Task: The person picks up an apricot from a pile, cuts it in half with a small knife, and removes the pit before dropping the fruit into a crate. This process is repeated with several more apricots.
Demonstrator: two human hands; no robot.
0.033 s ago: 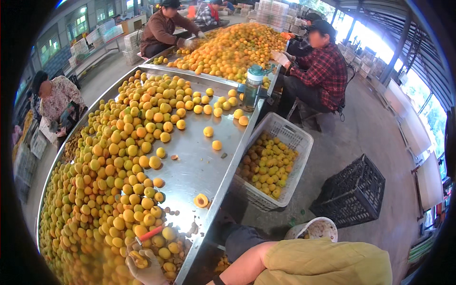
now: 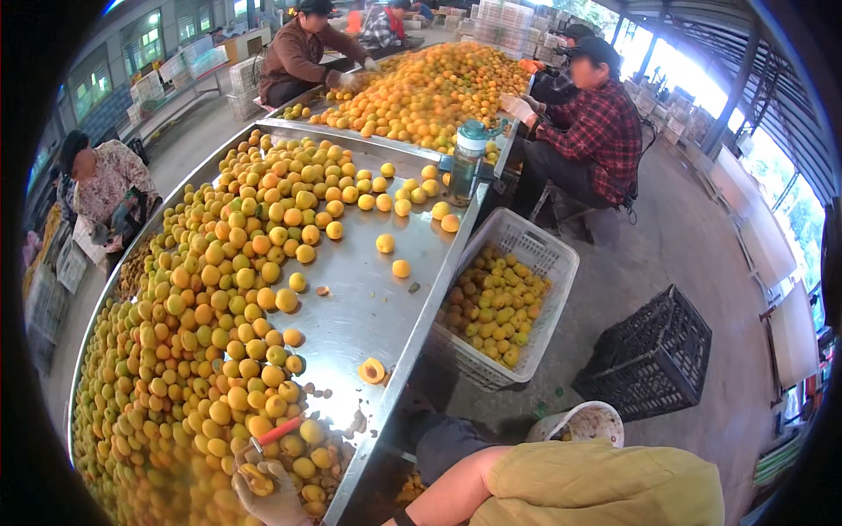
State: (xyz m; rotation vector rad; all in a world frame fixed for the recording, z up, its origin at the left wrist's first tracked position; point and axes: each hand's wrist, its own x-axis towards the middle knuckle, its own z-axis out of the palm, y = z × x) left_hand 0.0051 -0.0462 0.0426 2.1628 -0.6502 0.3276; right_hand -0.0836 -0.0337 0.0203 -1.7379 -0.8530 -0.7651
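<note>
My left hand, in a pale glove, comes in at the lower edge beside the pile. Its fingers are closed around an orange apricot that looks cut. A tool with a red handle lies against the fingertips, its metal end toward them; whether the hand grips it is unclear. Whole apricots in yellow, orange and green heap all round. An opened apricot half rests alone on the metal, cut side up. From the yellow sleeve, my right forearm runs out at the lower edge; its hand is hidden.
The steel table has a raised rim. A bottle stands at its far corner. On the floor are a white crate of apricots, a black crate and a white bucket. Several people work around the tables.
</note>
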